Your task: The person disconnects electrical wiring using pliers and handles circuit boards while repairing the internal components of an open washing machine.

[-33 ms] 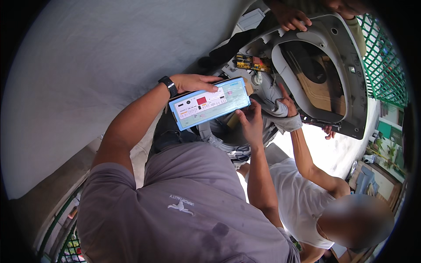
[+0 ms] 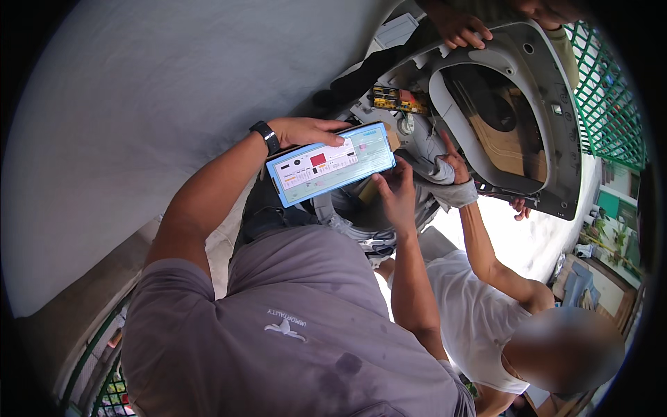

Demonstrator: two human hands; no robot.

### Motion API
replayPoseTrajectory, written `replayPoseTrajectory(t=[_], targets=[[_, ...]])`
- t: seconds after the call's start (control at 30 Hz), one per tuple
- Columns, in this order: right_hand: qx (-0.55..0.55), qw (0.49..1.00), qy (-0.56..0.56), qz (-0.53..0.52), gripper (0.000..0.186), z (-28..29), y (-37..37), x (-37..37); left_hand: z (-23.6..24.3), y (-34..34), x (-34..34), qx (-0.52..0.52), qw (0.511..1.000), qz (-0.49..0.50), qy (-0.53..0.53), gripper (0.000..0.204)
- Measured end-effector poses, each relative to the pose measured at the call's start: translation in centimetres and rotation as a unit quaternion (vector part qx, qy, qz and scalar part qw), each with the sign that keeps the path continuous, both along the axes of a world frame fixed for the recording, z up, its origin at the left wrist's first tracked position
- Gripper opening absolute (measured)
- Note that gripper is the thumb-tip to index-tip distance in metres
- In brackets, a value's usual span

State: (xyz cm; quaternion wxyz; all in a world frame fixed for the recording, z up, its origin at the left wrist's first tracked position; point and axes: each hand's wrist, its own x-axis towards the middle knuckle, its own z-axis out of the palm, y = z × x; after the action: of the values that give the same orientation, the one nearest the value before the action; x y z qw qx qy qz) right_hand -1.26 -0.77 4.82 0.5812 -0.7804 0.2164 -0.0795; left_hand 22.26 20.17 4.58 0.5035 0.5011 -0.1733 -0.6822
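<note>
A flat light-blue box (image 2: 333,165) with a printed white label on its face is held tilted in front of me. My left hand (image 2: 306,132), with a black watch at the wrist, grips its upper left edge, thumb on the face and the other fingers mostly hidden. At the lower right corner, my right hand (image 2: 397,194) holds the box between thumb and fingers. Beyond it, a grey machine front panel (image 2: 566,146) with a large rounded opening is tipped away from a machine body. A yellow part with wires (image 2: 399,99) lies in the machine's top.
A person in a white sleeveless top (image 2: 479,306) reaches in from the right, their hand (image 2: 455,169) beside grey cloth (image 2: 451,194). Another person's hand (image 2: 467,29) rests on the panel's top edge. A pale wall (image 2: 153,125) stands left; green lattice (image 2: 608,97) stands far right.
</note>
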Motion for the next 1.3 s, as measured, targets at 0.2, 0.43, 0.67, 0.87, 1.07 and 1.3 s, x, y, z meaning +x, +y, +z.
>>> replayPoseTrajectory(t=[0.2,0.43,0.67,0.87,1.07,1.3], targets=[[-0.023,1.0,0.013,-0.004,0.061,0.4,0.1,0.1,-0.4,0.1,-0.1,-0.009,1.0,0.003,0.006,0.076],[-0.009,1.0,0.013,-0.008,0.062,0.1,0.1,-0.1,0.3,0.3,-0.7,-0.027,0.998,0.013,0.047,0.079],[-0.015,1.0,0.014,-0.009,0.062,0.4,0.1,0.2,-0.6,1.0,-1.1,-0.035,0.999,0.001,0.028,0.098],[-0.015,0.999,0.028,-0.009,0.063,1.0,0.3,0.1,0.5,1.2,-1.6,-0.025,0.999,0.008,0.042,0.099],[-0.021,0.998,0.057,0.016,0.057,0.6,0.1,0.1,-0.2,1.2,-1.8,-0.017,0.999,0.019,0.038,0.097],[-0.03,0.999,0.026,0.002,0.063,-0.5,-0.1,0.0,-0.4,1.2,-1.7,-0.014,0.999,0.01,0.028,0.099]])
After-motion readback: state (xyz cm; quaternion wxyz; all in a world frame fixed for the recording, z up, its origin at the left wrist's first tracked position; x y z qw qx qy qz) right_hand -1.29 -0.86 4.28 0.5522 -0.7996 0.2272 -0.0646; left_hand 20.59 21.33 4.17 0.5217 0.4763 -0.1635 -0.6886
